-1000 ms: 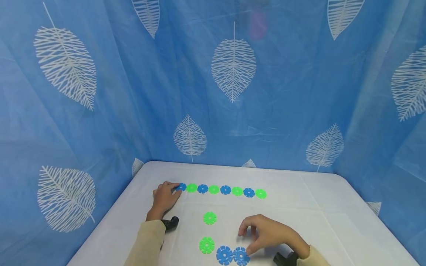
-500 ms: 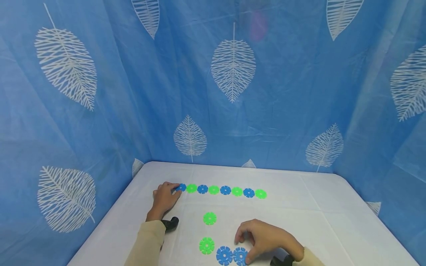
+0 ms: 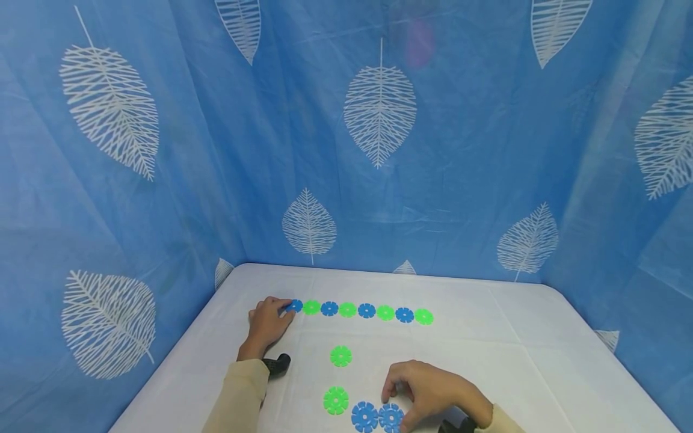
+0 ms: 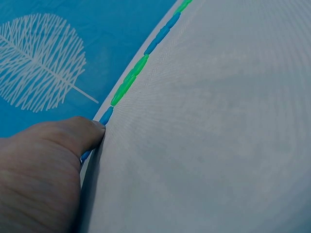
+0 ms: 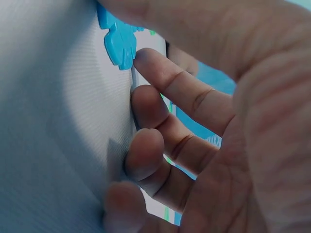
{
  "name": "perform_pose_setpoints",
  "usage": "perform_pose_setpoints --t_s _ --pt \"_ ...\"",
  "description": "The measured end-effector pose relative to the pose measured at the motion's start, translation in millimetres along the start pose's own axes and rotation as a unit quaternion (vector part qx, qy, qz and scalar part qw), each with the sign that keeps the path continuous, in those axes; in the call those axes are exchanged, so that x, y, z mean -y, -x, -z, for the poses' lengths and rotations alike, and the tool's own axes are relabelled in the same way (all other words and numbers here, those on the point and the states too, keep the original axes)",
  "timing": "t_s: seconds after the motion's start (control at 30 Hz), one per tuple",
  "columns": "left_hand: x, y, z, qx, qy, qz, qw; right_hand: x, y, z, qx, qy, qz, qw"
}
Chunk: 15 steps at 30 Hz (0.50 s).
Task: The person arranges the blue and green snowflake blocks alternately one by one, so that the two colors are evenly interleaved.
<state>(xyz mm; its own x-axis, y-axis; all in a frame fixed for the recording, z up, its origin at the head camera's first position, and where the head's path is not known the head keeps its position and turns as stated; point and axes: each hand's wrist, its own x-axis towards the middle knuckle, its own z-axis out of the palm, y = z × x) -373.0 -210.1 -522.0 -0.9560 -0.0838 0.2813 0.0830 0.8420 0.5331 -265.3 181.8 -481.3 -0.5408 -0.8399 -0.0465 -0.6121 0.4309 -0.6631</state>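
A row of alternating blue and green plastic snowflake discs lies flat across the far part of the table. My left hand [image 3: 269, 322] holds the blue disc [image 3: 295, 305] at its left end between thumb and forefinger; the left wrist view shows the thumb against that disc's edge. Near the table's front, two blue discs lie side by side. My right hand [image 3: 425, 390] has its thumb and forefinger at opposite edges of the right one, a blue snowflake disc [image 5: 119, 43]. Its other fingers are curled with their tips near the cloth. The left one of the pair, another blue disc [image 3: 364, 416], lies untouched.
Two loose green discs lie between the row and the front: an upper green disc [image 3: 341, 356] and a lower green disc [image 3: 335, 400]. A white cloth covers the table [image 3: 487, 337]. Blue leaf-patterned curtains [image 3: 460, 150] stand behind and at both sides.
My right hand has moved slightly left and down, bringing its thumb and forefinger in to the right blue disc of the front pair. The left hand and the row have stayed put.
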Motion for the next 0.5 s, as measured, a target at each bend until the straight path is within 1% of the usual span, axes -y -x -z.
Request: perform_pose_setpoints --t_s 0.23,0.5 --pt "-1.6 -0.4 1.2 0.001 0.000 0.001 1.0000 -0.8 0.5 -0.1 0.004 0.004 -0.005 1.0000" --pt "-0.3 0.3 1.1 -0.003 -0.001 -0.009 1.0000 -0.6 0.6 -0.9 0.006 -0.019 -0.020 0.9996"
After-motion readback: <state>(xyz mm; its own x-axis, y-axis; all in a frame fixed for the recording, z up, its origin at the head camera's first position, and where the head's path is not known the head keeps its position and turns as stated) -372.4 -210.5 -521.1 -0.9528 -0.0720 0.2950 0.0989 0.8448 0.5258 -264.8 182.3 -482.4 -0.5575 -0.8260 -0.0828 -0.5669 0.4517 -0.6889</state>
